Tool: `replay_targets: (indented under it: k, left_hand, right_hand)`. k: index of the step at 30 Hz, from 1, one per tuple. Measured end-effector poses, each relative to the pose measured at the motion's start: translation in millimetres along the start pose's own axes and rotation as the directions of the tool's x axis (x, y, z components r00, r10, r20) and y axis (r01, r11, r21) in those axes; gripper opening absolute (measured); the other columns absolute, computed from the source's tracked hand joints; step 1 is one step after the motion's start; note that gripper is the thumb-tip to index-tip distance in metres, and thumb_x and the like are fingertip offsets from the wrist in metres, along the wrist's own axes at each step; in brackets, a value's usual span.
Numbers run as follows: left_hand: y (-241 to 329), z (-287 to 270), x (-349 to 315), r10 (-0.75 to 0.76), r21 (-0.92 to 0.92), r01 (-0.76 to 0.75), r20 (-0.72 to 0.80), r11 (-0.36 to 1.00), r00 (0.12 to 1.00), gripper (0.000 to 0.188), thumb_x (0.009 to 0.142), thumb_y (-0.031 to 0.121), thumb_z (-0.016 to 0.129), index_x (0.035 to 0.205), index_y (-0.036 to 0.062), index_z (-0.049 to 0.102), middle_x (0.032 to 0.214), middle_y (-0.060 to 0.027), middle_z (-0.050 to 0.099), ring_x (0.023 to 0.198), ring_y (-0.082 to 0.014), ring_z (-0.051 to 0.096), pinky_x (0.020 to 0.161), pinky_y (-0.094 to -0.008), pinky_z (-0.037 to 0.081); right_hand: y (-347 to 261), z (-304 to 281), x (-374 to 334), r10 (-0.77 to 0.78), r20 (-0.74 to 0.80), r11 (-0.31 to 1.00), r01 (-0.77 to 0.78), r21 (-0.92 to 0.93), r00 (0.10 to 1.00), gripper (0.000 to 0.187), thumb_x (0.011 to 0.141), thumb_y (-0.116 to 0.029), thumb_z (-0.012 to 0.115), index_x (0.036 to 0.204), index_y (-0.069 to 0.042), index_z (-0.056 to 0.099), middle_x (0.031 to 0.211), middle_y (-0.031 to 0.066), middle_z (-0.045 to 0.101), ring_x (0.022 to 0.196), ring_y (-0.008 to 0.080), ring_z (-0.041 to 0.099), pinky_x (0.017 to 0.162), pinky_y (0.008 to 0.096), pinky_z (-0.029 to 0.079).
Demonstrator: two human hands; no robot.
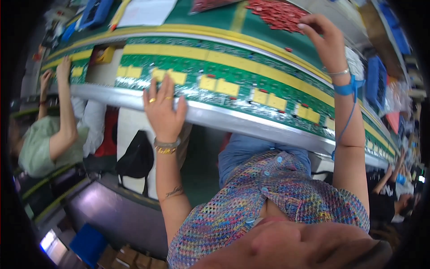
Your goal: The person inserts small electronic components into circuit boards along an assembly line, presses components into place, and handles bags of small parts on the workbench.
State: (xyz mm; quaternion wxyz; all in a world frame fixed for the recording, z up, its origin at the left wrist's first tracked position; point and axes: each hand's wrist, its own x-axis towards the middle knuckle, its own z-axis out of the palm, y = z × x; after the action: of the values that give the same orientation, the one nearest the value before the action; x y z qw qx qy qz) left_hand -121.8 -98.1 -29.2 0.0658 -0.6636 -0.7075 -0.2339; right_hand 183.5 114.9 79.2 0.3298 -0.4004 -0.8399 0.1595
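Note:
A long row of green circuit boards (242,83) with yellow blocks runs across in front of me on a metal rail. My left hand (163,110) rests on it, fingers stretched out over a pair of yellow blocks (178,77); nothing shows in its grasp. At the far right, my right hand (326,38) reaches to the edge of a pile of small red parts (277,17). Its thumb and forefinger come together in a pinch; whatever lies between them is too small to make out. Small red pieces also sit beside several yellow blocks on the boards.
One loose red part (288,49) lies on the green mat near the yellow strip. A blue cord runs from my right wristband (347,87). To the left, a co-worker in a green top (42,145) works at the same line. A blue bin (375,80) stands at the right.

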Motion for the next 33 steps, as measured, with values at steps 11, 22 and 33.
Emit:
replay_targets:
  k: [11,22,33]
  left_hand:
    - [-4.3,-3.7,-3.9,0.077,0.046,-0.083,0.112,0.996,0.991,0.050,0.082,0.022,0.051,0.126,-0.0009,0.047,0.136,-0.0110,0.042,0.127,-0.0329,0.035,0.105,-0.0480,0.020]
    - [2.9,3.2,-2.7,0.114,-0.022,-0.112,0.196,0.993,0.974,0.054,0.082,0.023,0.052,0.129,-0.0022,0.042,0.137,-0.0138,0.040,0.127,-0.0355,0.033,0.105,-0.0485,0.020]
    - [16.8,4.9,-12.4,0.153,0.011,-0.156,0.137,0.988,0.979,0.057,0.081,0.029,0.051,0.127,-0.0037,0.044,0.134,-0.0184,0.042,0.122,-0.0374,0.038,0.104,-0.0463,0.023]
  right_hand:
    - [151.1,-62.8,-90.4,0.242,-0.064,0.921,-0.250,-0.300,0.968,0.017,0.079,-0.013,0.064,0.094,-0.008,0.065,0.087,0.0083,0.062,0.080,0.0227,0.060,0.072,0.0319,0.048]
    - [129.8,-12.6,-63.4,0.408,-0.049,0.856,-0.401,-0.326,0.912,0.018,0.073,-0.021,0.061,0.086,-0.009,0.063,0.089,0.0129,0.064,0.084,0.0306,0.062,0.076,0.0398,0.049]
    - [15.2,54.4,-36.8,0.033,0.166,0.999,-0.038,0.029,0.986,0.016,0.076,-0.023,0.061,0.086,-0.011,0.064,0.076,0.0096,0.064,0.073,0.0293,0.061,0.067,0.0385,0.048]
